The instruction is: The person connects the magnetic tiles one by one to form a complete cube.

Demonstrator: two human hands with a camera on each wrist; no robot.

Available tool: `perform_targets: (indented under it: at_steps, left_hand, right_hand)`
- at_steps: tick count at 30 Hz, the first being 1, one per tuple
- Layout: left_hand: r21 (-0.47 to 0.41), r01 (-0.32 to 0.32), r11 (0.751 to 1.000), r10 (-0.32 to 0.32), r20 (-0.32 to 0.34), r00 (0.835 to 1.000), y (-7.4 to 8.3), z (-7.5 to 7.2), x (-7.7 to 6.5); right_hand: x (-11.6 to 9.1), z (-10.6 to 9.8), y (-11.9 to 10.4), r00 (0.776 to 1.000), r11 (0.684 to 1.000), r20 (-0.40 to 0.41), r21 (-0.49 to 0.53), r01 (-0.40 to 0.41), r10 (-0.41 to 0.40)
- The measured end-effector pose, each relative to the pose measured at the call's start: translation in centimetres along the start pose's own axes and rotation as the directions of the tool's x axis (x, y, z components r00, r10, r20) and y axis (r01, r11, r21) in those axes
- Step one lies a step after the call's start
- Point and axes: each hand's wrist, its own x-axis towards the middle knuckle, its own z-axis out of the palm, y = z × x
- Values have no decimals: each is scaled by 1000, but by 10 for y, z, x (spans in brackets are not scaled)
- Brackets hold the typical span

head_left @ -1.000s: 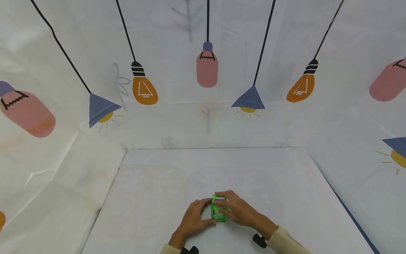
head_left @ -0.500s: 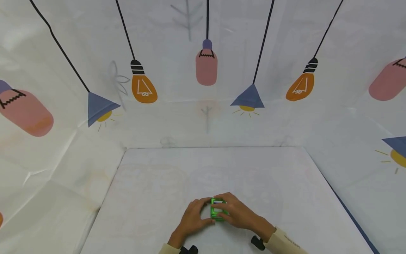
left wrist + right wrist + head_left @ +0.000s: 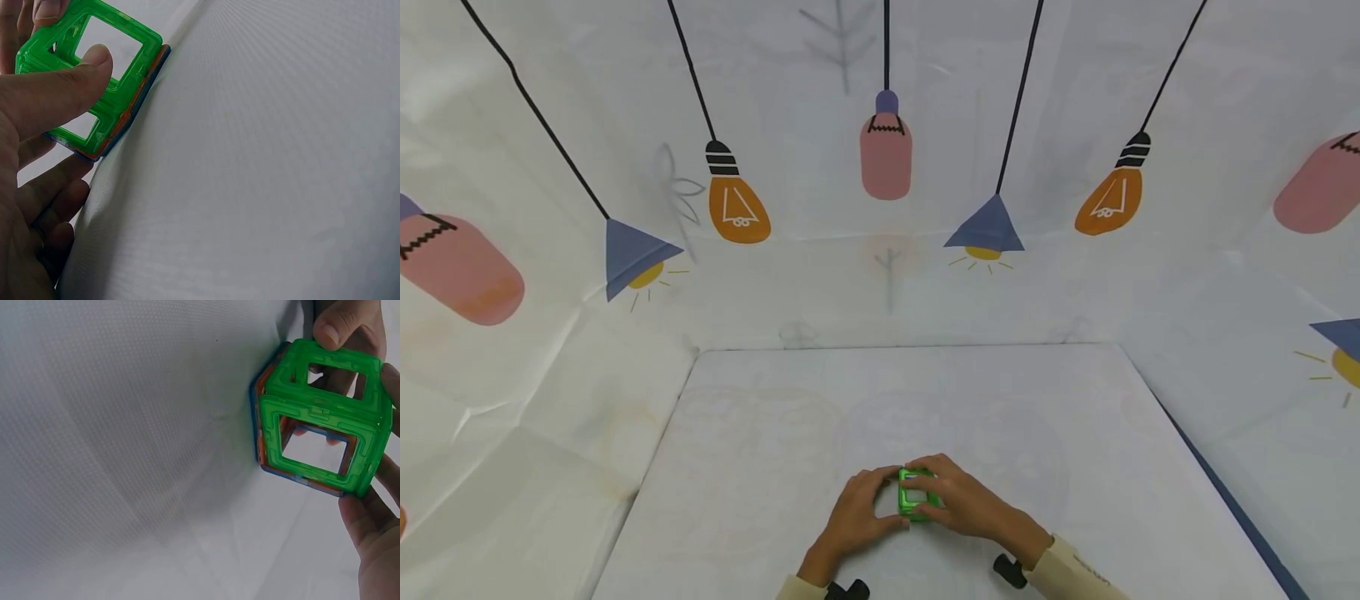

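Observation:
In the head view a small box of magnetic building tiles sits on the white table between both hands. It is made of translucent green frames with square windows, with orange and blue frames along its bottom edge in the wrist views. My left hand grips it from the left, its thumb against the green side. From the right, my right hand holds the box, fingers over its top and far end. In the right wrist view the green tiles meet at an angle along their edges.
The white table reaches back to a pale sheet wall printed with hanging lamps and bulbs. Dark camera mounts hang under the wrists, near the cream sleeves.
The upper green tile, raised and tilted a second ago, has come down, and the tiles now form a compact box. Both hands stay around it, nearly still; the head view shifts slightly.

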Motion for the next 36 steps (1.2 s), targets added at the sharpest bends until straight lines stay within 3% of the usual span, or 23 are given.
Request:
perform_targets:
  at_steps: [9, 16, 22, 28, 32, 36]
  left_hand:
    - [15, -22, 1000, 22, -2, 1000, 2, -3, -2]
    - [10, 21, 1000, -21, 22, 1000, 7, -6, -3]
    - [11, 17, 1000, -17, 21, 1000, 7, -5, -3]
    - [15, 7, 1000, -8, 32, 999, 6, -6, -2]
    - [-57, 73, 996, -65, 127, 990, 4, -13, -4]
    - [-191, 192, 963, -151, 211, 966, -2, -32, -9]
  right_hand:
    - [-1, 4, 0, 1000, 1000, -23, 7, 6, -6]
    - [-2, 6, -2, 999, 1000, -43, 11, 22, -21]
    - [-6, 10, -1, 997, 1000, -73, 0, 16, -16]
    - [-9, 12, -2, 992, 998, -110, -21, -56, 54]
    - [-12, 10, -3, 979, 989, -144, 5, -148, 147]
    - [-21, 5, 4, 957, 976, -192, 20, -217, 217]
